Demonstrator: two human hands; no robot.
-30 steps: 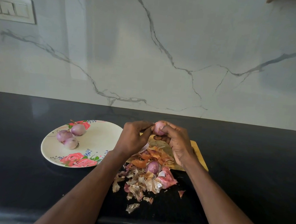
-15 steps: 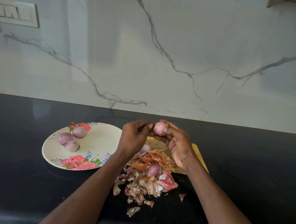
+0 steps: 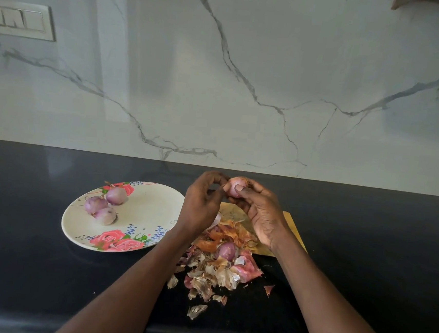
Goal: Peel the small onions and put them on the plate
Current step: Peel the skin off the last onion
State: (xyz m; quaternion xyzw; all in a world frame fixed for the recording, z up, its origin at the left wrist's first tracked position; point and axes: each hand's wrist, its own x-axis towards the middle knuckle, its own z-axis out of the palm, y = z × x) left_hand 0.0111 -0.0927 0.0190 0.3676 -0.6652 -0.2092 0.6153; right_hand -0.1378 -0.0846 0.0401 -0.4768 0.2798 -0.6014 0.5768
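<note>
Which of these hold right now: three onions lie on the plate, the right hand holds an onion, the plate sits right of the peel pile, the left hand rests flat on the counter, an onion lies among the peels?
1. Three peeled onions lie on the floral plate. True.
2. The right hand holds an onion. True.
3. The plate sits right of the peel pile. False: it sits left of it.
4. The left hand rests flat on the counter. False: it is raised, its fingers at the held onion.
5. An onion in the pile lies among the peels. True.
</note>
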